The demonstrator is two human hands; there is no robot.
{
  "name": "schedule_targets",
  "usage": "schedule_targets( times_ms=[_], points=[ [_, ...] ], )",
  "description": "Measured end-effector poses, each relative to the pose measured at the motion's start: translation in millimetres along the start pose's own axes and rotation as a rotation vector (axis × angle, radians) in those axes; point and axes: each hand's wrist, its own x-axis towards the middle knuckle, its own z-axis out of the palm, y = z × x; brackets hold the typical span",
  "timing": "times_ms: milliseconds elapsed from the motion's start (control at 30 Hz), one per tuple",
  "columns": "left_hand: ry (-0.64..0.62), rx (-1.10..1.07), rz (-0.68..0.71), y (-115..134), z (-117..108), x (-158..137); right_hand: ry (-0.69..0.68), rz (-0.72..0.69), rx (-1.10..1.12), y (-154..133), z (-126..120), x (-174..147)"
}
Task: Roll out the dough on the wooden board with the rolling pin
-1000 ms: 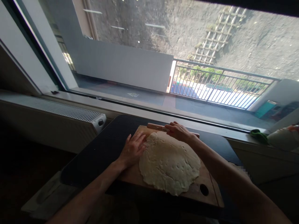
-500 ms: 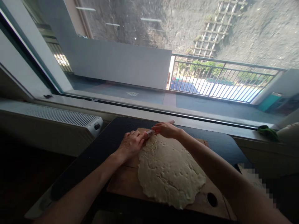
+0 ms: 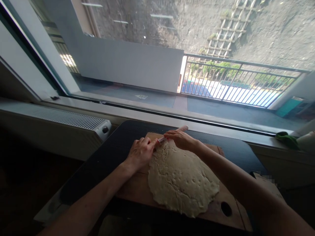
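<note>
White radiator [image 3: 52,126], large window [image 3: 152,65], pale sill [image 3: 123,111], black table [image 3: 105,167], metal railing [image 3: 233,82] outside, grey slope [image 3: 278,36] beyond, dim interior.

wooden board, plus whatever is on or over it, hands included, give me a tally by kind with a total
Wooden board: 1
Dough sheet: 1
Rolling pin: 1
Hands: 2 (left hand, right hand)
Total: 5
</note>
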Motion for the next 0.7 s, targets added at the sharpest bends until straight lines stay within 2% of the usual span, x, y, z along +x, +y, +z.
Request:
schedule_targets(
  times_ms=[133,267,367,433,533,700],
  points=[
    [-0.036,-0.016,-0.05,-2,-4,4,-0.09,0.107,-0.043,-7,4,14],
    [0.022,-0.025,0.003,10,-4,-8,-0.007,0.041,-0.021,-12,3,-3],
    [-0.015,-0.059,0.018,14,-2,-8,-0.062,0.094,0.049,-10,-1,-6],
    [-0.061,-0.094,0.006,10,-3,-4,-0.122,0.194,0.074,-6,-1,10],
    [-0.093,-0.129,-0.018,-5,-8,-8,-0.105,0.315,0.052,1,6,47],
    [-0.147,-0.028,-0.133,-27,-11,-23,-0.073,0.377,0.003,3,28,91]
  ],
)
